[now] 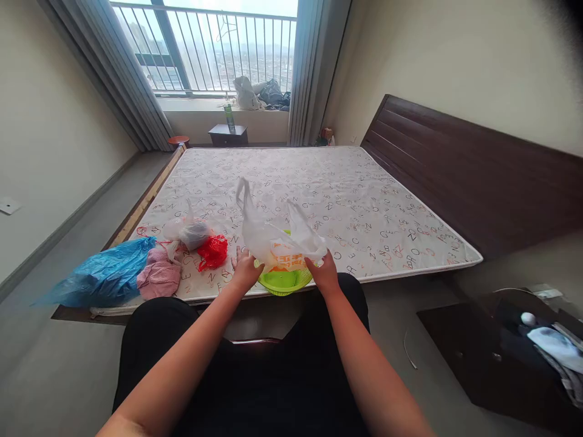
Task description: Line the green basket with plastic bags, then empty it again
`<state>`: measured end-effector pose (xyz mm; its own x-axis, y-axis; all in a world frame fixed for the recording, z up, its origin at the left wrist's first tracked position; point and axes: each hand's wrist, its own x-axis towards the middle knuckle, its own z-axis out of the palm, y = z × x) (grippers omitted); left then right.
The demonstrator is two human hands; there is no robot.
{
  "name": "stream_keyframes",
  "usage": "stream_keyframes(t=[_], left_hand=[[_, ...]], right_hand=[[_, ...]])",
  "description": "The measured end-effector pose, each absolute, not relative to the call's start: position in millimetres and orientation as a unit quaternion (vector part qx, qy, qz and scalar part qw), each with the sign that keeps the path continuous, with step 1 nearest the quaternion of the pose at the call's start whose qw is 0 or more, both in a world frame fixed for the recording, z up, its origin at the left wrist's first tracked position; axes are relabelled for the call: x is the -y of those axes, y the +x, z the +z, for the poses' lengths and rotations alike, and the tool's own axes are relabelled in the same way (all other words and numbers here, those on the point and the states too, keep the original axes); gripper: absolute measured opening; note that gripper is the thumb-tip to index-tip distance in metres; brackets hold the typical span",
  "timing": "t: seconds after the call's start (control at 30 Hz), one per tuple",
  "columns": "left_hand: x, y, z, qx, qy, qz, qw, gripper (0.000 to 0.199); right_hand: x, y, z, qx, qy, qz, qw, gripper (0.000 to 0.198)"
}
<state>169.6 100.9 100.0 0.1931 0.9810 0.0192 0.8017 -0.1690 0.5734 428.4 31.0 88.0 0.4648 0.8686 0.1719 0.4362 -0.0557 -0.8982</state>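
A white plastic bag (pixel 259 238) with orange print, its two handles standing up, is spread over a lime-green plastic basket (pixel 285 282) at the near edge of the mattress. My left hand (pixel 246 271) grips the bag's left side, thumb toward the middle and some fingers stretched outward. On the other side, my right hand (pixel 324 273) pinches the bag's lower right edge between thumb and fingers. The bag hides the back of the basket; whether anything lies inside the bag cannot be made out.
To the left on the mattress (pixel 387 224) lie a red plastic bag (pixel 213 252), a clear bag with something grey (pixel 195 233), a pink cloth (pixel 159 274) and a blue plastic bag (pixel 107 273). A dark headboard (pixel 455 164) rises at right; a dark cabinet (pixel 473 349) stands below it.
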Motion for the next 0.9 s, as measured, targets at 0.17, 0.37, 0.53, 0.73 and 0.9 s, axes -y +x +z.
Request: stream_keyframes(t=[0.17,0.37,0.53,0.73,0.9], left_hand=[[-107,148,85,-0.553,0.727,0.276,0.301,0.057],[-114,155,80,-0.558,0.732,0.281,0.271,0.01],[-112,157,105,-0.49,0.788,0.336,0.163,0.026],[-120,185,168,-0.309,0.925,0.189,0.117,0.065],[-139,203,184,-0.27,0.954,0.059,0.114,0.039]], right_hand=[[-29,449,79,0.494,-0.691,0.254,0.462,0.046],[-34,445,68,0.589,-0.703,0.195,0.348,0.033],[-27,440,73,0.57,-0.73,0.127,0.356,0.059],[-17,413,128,0.699,-0.637,-0.011,0.324,0.06],[-35,402,164,0.813,-0.552,0.056,0.175,0.036]])
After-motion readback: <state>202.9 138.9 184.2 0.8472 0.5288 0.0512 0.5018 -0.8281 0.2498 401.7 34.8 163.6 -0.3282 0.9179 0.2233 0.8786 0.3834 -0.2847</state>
